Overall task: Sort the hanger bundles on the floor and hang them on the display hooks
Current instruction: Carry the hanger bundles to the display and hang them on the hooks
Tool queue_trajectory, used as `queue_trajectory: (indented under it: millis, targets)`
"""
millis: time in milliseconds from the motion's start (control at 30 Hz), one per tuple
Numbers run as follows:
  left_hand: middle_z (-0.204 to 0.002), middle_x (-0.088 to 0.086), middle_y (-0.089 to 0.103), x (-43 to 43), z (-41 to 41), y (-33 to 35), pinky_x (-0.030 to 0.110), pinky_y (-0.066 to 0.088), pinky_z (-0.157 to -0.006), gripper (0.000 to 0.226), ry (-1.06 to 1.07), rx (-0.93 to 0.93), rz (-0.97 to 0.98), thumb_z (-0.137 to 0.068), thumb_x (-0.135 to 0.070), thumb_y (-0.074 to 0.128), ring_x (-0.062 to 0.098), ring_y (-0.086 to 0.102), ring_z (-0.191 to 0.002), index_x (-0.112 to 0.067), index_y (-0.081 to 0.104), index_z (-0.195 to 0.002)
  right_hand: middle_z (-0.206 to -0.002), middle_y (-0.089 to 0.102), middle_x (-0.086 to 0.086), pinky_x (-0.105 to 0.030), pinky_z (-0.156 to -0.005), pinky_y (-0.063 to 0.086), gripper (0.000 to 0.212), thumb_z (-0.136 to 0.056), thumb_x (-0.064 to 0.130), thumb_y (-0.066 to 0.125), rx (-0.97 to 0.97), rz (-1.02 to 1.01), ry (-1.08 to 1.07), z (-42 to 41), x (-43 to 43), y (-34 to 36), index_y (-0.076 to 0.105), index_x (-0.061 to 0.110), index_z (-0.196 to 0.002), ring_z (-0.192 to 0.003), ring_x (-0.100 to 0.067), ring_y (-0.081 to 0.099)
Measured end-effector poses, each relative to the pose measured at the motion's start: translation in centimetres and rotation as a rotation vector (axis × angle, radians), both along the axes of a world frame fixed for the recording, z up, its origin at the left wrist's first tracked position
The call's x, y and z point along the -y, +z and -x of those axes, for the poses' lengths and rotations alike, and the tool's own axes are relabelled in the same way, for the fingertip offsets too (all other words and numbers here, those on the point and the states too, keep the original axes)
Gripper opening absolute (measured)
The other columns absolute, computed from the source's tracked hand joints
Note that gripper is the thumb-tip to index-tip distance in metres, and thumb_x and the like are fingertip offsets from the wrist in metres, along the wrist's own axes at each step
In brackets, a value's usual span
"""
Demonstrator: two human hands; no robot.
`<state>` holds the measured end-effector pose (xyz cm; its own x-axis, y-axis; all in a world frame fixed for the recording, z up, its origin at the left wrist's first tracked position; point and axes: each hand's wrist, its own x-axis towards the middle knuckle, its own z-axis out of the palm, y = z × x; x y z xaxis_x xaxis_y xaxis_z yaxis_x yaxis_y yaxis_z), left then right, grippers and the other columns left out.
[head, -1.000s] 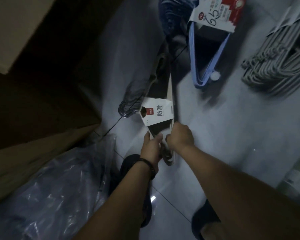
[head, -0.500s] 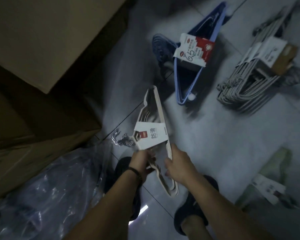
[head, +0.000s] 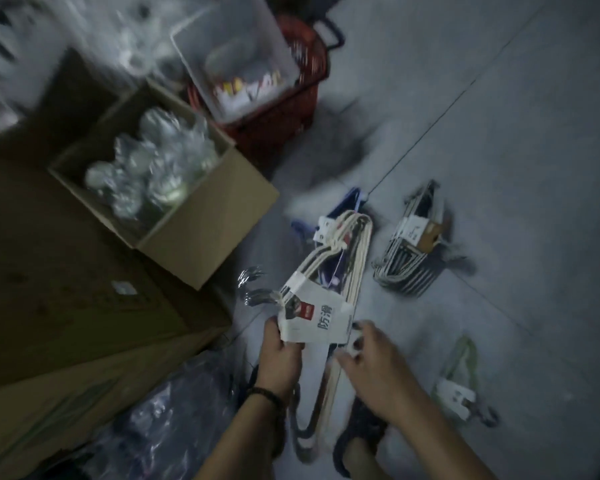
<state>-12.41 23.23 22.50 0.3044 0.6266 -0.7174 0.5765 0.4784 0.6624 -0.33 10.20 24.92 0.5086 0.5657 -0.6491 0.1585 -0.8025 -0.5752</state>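
Holding the cream bundle (head: 357, 261): the left hand (head: 279, 355) curls round the lower left edge of the paper sleeve (head: 316, 318), fingers tucked beneath it, so the stacked hangers stay together
Right hand (head: 371, 368): thumb and fingers pinch the bundle's bar just beside the sleeve's right corner; blur softens the fingertips, but it reads as a steadying grip that stops the long frame from swinging
Where the cream bundle is: between both hands, raised off the floor (head: 499, 168), tilted with its far shoulder pointing away from the person
Metal hooks (head: 253, 289): they stick out to the left, free of both hands, probably kept clear so they can slip onto a display hook
Blue bundle (head: 347, 202): on the floor, mostly hidden behind the far end of the cream bundle
Grey bundle (head: 409, 258): on the floor to the right, well apart from the hands, with its own sleeve on
Green bundle (head: 461, 375): on the floor near the right forearm, untouched
Display hooks: none in view
Cardboard box (head: 205, 230): open, to the left, holding plastic-wrapped goods
Red basket (head: 291, 109): beyond the box, with a clear tub (head: 236, 53) sitting in it
Stage: one bundle is in hand and three lie waiting, so I judge the sorting is under way and the hanging not yet begun
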Motion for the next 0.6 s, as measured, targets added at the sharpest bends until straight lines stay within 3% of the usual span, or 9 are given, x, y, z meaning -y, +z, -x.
queue_trajectory:
  millis: [100, 200, 333, 400, 500, 600]
  targets:
    - [-0.109, -0.006, 0.071, -1.2, -1.5, 9.9, 0.023, 0.052, -0.075, 0.022, -0.160, 0.071, -0.109, -0.099, -0.013, 0.063, 0.013, 0.067, -0.103, -0.021, 0.058, -0.119, -0.116, 0.053, 0.005, -0.028, -0.083, 0.048, 0.048, -0.090, 0.041, 0.071, 0.433, -0.199, -0.053, -4.5, -0.4, 12.2, 0.048, 0.028, -0.130, -0.101, -0.012, 0.053]
    - [-0.117, -0.008, 0.069, -2.0, -2.6, 19.0, 0.033, 0.055, -0.081, 0.020, -0.345, 0.123, -0.160, -0.102, -0.027, 0.061, 0.014, 0.066, -0.104, -0.030, 0.057, -0.121, -0.126, 0.050, 0.001, -0.035, -0.099, 0.046, 0.061, -0.079, 0.050, 0.075, 0.666, -0.346, 0.084, -8.4, -1.2, 22.9, 0.054, 0.025, -0.129, -0.119, -0.021, 0.049]
    - [-0.120, -0.006, 0.065, -2.7, -4.5, 28.9, 0.038, 0.055, -0.091, 0.020, -0.652, 0.260, -0.355, -0.102, -0.029, 0.062, 0.012, 0.063, -0.109, -0.026, 0.057, -0.121, -0.151, 0.042, 0.000, -0.043, -0.123, 0.024, 0.101, -0.069, 0.081, 0.067, 0.666, -0.084, 0.484, -10.6, -2.4, 33.5, 0.042, 0.027, -0.150, -0.145, -0.024, 0.032]
    - [-0.108, -0.006, 0.066, -2.7, -5.7, 33.6, 0.035, 0.054, -0.083, 0.028, -0.766, 0.324, -0.381, -0.092, -0.034, 0.065, 0.007, 0.064, -0.094, -0.019, 0.058, -0.115, -0.150, 0.050, 0.000, -0.046, -0.121, 0.027, 0.102, -0.069, 0.081, 0.070, 0.665, 0.020, 0.568, -10.5, -2.4, 37.5, 0.042, 0.027, -0.151, -0.142, -0.024, 0.043]
    - [-0.102, -0.009, 0.066, -2.6, -7.6, 38.5, 0.036, 0.054, -0.084, 0.047, -0.969, 0.374, -0.456, -0.072, -0.051, 0.063, 0.006, 0.063, -0.091, -0.023, 0.059, -0.110, -0.136, 0.060, -0.002, -0.043, -0.104, 0.048, 0.097, -0.066, 0.077, 0.078, 0.617, 0.065, 0.500, -10.2, -0.8, 42.2, 0.049, 0.026, -0.143, -0.125, -0.027, 0.059]
    - [-0.105, -0.005, 0.071, -2.7, -10.3, 41.3, 0.051, 0.056, -0.088, 0.048, -1.188, 0.344, -0.502, -0.067, -0.042, 0.070, 0.021, 0.069, -0.099, -0.029, 0.060, -0.113, -0.136, 0.062, 0.000, -0.035, -0.098, 0.050, 0.100, -0.060, 0.076, 0.083, 0.562, 0.025, 0.262, -9.6, 2.5, 45.4, 0.052, 0.025, -0.141, -0.122, -0.024, 0.060]
